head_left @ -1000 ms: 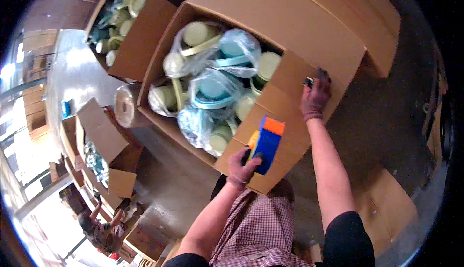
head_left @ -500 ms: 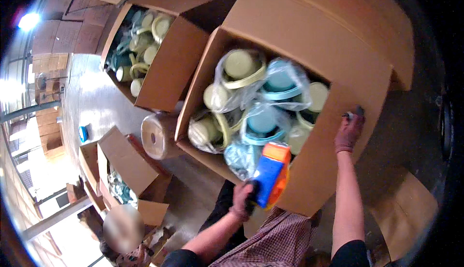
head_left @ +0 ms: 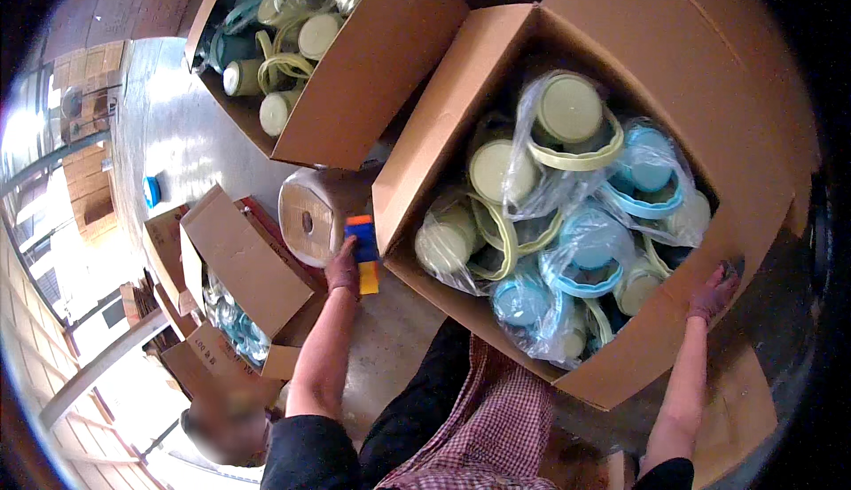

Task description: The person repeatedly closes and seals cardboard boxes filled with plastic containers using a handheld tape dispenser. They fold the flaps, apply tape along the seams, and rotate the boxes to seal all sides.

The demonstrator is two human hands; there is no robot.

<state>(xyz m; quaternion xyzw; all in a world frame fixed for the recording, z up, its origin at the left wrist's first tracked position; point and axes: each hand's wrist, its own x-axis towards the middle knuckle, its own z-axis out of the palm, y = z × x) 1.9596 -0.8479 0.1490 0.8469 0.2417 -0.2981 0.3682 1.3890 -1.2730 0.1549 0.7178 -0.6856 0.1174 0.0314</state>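
My left hand (head_left: 342, 266) grips a blue, orange and yellow tape dispenser (head_left: 362, 251), held low beside the near-left wall of a large open cardboard box (head_left: 424, 162). The box holds several pale green and blue lidded plastic containers (head_left: 567, 224) wrapped in clear bags. At the box's near-right corner my right hand (head_left: 714, 293) rests on the rim, fingers curled over the cardboard edge.
A second open box (head_left: 372, 73) of similar containers stands behind on the left. A wrapped roll (head_left: 310, 215) lies on the grey floor next to the dispenser. Smaller open cartons (head_left: 239, 260) sit to the left, and another person (head_left: 226, 419) crouches at the lower left.
My left hand has carried the tape dispenser down off the box's front flap to the left, beside the roll. The right hand has stayed on the box corner while my view shifted.
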